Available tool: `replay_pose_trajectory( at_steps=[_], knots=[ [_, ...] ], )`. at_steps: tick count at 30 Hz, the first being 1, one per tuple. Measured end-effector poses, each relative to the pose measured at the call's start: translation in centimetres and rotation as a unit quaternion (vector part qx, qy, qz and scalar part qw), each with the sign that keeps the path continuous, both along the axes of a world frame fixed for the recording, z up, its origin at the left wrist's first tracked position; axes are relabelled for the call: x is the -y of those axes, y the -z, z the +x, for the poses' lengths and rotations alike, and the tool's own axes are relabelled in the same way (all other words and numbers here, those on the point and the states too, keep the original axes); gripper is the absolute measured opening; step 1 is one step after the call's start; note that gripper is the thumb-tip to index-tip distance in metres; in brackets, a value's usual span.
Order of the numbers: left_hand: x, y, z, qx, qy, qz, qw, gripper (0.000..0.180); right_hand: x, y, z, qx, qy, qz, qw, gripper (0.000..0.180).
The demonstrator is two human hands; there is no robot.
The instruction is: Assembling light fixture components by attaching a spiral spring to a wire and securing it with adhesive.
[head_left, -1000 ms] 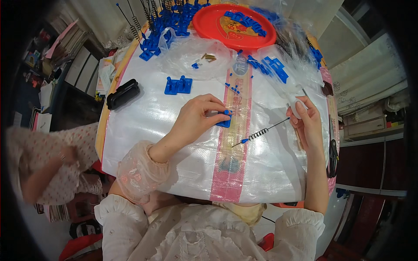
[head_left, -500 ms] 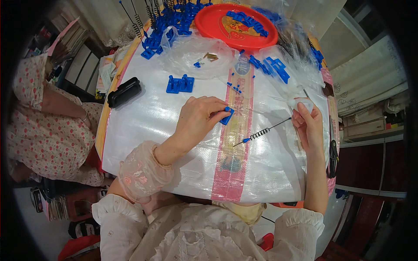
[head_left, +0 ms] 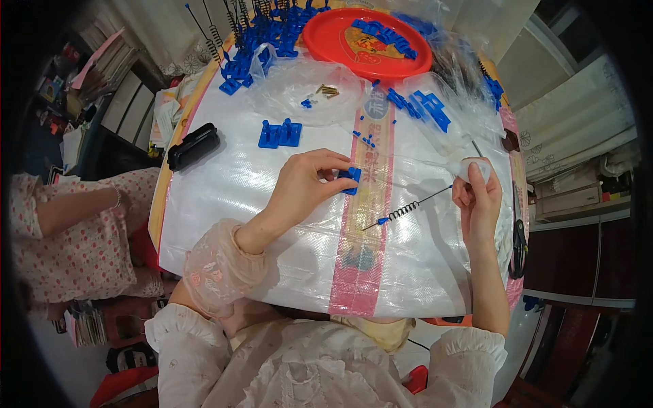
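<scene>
My left hand (head_left: 306,182) is closed in a pinch on a small blue plastic base (head_left: 352,178), low over the middle of the white sheet. On the right, my right hand (head_left: 480,198) is closed around a rounded white thing (head_left: 474,170) whose kind I cannot make out; a thin grey rod (head_left: 477,147) sticks up past it. A black wire with a coil spring (head_left: 405,212) and a blue tip piece slants from my right fingers down towards the middle. Two blue bases with upright posts (head_left: 280,134) stand beyond my left hand.
A red tray (head_left: 333,54) with blue parts stands at the back. Clustered blue stands (head_left: 272,34) with springs are at back left. Plastic bags (head_left: 306,95) hold screws. A black case (head_left: 194,147) lies left, scissors (head_left: 519,248) right. Another person's arm (head_left: 78,211) is at far left.
The blue base in my left hand has tilted and shifted slightly left. My right hand has turned a little around the white thing. The other person at the left has moved their arm.
</scene>
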State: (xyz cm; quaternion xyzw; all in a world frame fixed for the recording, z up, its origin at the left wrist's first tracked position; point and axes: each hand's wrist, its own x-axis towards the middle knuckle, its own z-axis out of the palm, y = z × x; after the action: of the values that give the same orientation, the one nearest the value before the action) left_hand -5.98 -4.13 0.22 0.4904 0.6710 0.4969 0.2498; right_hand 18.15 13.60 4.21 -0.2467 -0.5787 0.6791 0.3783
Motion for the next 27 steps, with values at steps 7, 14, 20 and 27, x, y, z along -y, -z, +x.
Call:
replay_pose_trajectory(
  at_steps=[7, 14, 20, 27],
  knots=[
    [-0.2, 0.5, 0.0, 0.028, -0.003, -0.006, 1.000, 0.021, 1.5, 0.3, -0.5, 0.009, 0.049, 0.007, 0.999, 0.024],
    [-0.1, 0.1, 0.4, -0.010, -0.012, -0.023, 1.000, 0.020, 1.9, 0.7, -0.3, -0.016, 0.058, 0.033, 0.998, 0.027],
    [-0.1, -0.1, 0.4, -0.018, -0.015, -0.026, 0.999, 0.020, 2.9, 0.1, -0.4, -0.015, 0.075, 0.073, 0.994, 0.029],
    [-0.1, -0.1, 0.4, -0.020, -0.016, -0.024, 0.999, 0.021, 3.2, -0.2, -0.6, 0.002, 0.076, 0.095, 0.993, 0.028]
  ],
)
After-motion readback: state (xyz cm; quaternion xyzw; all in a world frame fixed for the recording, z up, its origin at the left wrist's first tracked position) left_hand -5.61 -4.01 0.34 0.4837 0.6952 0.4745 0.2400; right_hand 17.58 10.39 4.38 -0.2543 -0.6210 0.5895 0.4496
